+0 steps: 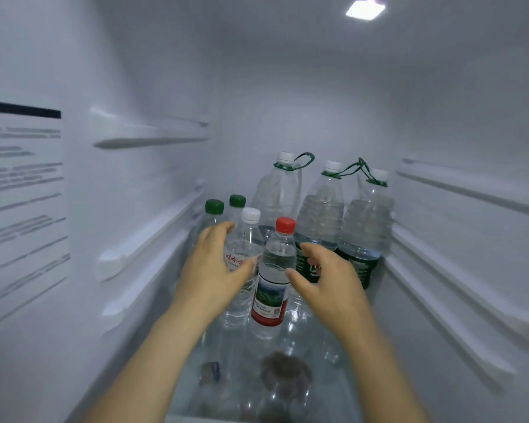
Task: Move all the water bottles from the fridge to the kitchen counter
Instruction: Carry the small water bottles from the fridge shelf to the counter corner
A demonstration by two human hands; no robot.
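I look into the fridge, where several water bottles stand on a glass shelf (333,389). My left hand (214,267) curls round a clear white-capped bottle (242,248) with red lettering, thumb across its front and fingers behind. Just to its right stands a red-capped bottle (274,279) with a red and green label. My right hand (330,282) is spread beside that bottle, thumb tip at its right edge, holding nothing. Two green-capped bottles (214,207) stand behind my left hand. Three large bottles (321,215) with white caps and green carry loops stand at the back.
White fridge walls with shelf rails (458,270) close in on both sides. A printed label (22,190) covers the left wall. A lamp (365,9) glows in the ceiling. Blurred items (284,374) show through the glass shelf below.
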